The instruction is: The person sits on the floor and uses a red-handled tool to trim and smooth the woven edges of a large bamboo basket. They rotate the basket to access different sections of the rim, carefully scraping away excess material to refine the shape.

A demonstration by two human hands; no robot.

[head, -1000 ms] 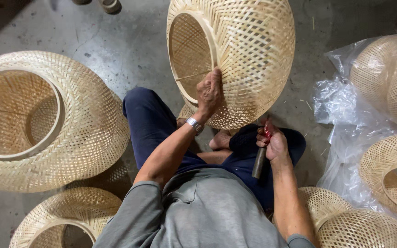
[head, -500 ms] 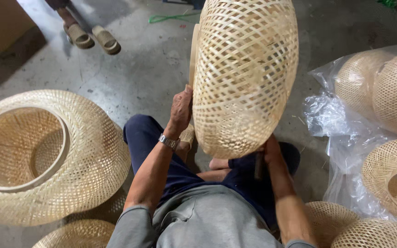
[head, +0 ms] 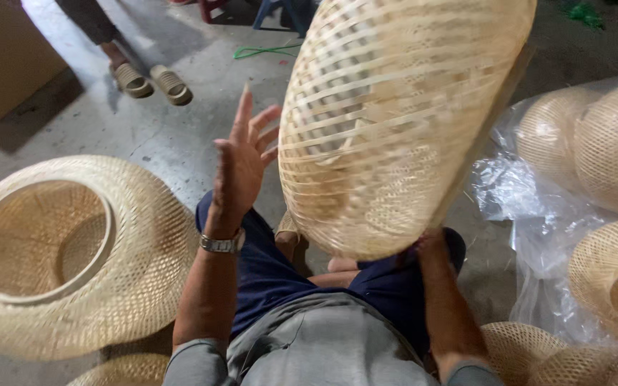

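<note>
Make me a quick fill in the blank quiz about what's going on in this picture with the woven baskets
1. The left hand is open and wears a ____ on its wrist.
2. The large woven shade is made of ____ strips.
3. The flat round shade lies on the person's ____ side.

Missing words: watch; bamboo; left

The floor (head: 173, 136) is grey concrete with scratches and pale marks. Light falls bright on it near the top left. A brown cardboard box (head: 5, 61) stands in the top left corner and throws a dark shadow beside it. Another person's feet in tan sandals (head: 150, 80) stand on the floor near the box. A green cord (head: 266, 51) lies at the top, by blue stool legs (head: 280, 13). Crinkly clear plastic sheet (head: 531, 229) covers the floor on the right
</note>
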